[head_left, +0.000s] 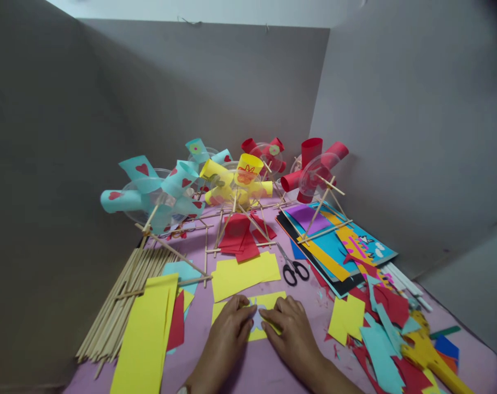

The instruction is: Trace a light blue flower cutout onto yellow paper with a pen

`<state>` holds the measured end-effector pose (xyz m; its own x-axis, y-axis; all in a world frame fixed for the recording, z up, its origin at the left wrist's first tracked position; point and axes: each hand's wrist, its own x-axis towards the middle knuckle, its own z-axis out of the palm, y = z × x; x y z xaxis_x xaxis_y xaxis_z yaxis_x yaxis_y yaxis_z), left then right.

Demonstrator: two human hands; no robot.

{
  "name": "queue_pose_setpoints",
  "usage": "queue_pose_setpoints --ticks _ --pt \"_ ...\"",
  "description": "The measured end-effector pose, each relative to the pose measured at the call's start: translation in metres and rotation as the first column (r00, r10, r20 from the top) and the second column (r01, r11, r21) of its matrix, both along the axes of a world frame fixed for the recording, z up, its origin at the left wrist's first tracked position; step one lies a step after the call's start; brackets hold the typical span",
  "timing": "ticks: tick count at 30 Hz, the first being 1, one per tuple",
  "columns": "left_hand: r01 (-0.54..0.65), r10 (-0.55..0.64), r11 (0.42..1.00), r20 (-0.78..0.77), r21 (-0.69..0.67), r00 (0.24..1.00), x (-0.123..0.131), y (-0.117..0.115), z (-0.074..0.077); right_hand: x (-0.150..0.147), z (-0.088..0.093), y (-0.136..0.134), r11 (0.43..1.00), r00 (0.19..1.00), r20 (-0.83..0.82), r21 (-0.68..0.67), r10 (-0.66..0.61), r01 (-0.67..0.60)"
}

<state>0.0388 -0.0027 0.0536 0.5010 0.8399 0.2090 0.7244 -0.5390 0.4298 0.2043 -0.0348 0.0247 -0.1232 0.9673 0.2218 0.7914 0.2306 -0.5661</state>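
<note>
A small pale lavender paper cut-out point(257, 321), its outline partly covered by fingers, lies on a yellow paper strip point(273, 300) in front of me. My left hand point(232, 323) holds the cut-out's left side, thumb and fingertips bent onto it. From the other side, my right hand point(287, 328) grips its right edge with thumb and index finger. Both hands rest low over the strip. Beyond them lies a stack of yellow paper strips point(246, 275). Black-handled scissors point(291, 268) lie to its right, pointing away.
Paper windmills on stick frames stand behind: light blue point(145, 180), yellow point(235, 180) and red point(314, 169). Wooden sticks point(117, 306) and long yellow strips point(144, 334) lie left. Rightward are coloured sheets point(326, 235), paper scraps point(381, 339) and a yellow tool point(424, 350).
</note>
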Motion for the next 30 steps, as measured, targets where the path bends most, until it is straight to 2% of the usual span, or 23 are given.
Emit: queue_pose_setpoints --ticks 4,7,10,15,19,21,24,26,28,30 --pt "-0.034 0.047 0.976 -0.059 0.216 0.997 -0.009 -0.011 -0.011 0.001 0.0 -0.001 1.0 1.0 -0.005 0.007 0.009 -0.009" --pt "0.043 0.001 0.918 -0.112 0.394 0.994 -0.012 -0.021 -0.021 0.001 -0.002 -0.001 1.0 1.0 -0.005 0.013 0.019 -0.019" --pt "0.124 -0.044 0.85 -0.166 0.512 0.985 -0.009 -0.028 -0.028 0.0 -0.005 -0.001 1.0 1.0 0.003 0.026 0.015 -0.015" --pt "0.12 0.014 0.792 -0.214 0.599 0.977 0.002 -0.03 -0.03 0.001 -0.009 -0.002 0.999 0.999 0.054 0.053 0.007 -0.01" --pt "0.112 0.049 0.757 -0.228 0.644 0.972 0.004 -0.03 -0.033 0.001 -0.002 -0.001 0.992 0.969 0.222 0.04 0.107 -0.119" --pt "0.111 0.058 0.752 -0.233 0.65 0.971 0.004 -0.03 -0.036 -0.001 0.004 0.001 0.987 0.951 0.27 0.013 0.153 -0.162" --pt "0.111 0.061 0.757 -0.239 0.644 0.969 0.003 -0.031 -0.04 -0.007 0.006 0.003 0.992 0.954 0.274 -0.004 0.122 -0.126" --pt "0.116 0.059 0.761 -0.246 0.639 0.967 0.002 -0.032 -0.04 -0.007 0.002 0.003 0.996 0.971 0.222 0.003 0.087 -0.09" --pt "0.119 0.061 0.762 -0.253 0.636 0.965 0.001 -0.033 -0.039 -0.001 -0.005 0.003 0.999 0.999 0.037 0.039 0.019 -0.02" --pt "0.122 0.062 0.758 -0.257 0.64 0.964 0.0 -0.034 -0.038 0.01 -0.011 0.003 0.993 0.979 -0.188 0.066 -0.085 0.099"
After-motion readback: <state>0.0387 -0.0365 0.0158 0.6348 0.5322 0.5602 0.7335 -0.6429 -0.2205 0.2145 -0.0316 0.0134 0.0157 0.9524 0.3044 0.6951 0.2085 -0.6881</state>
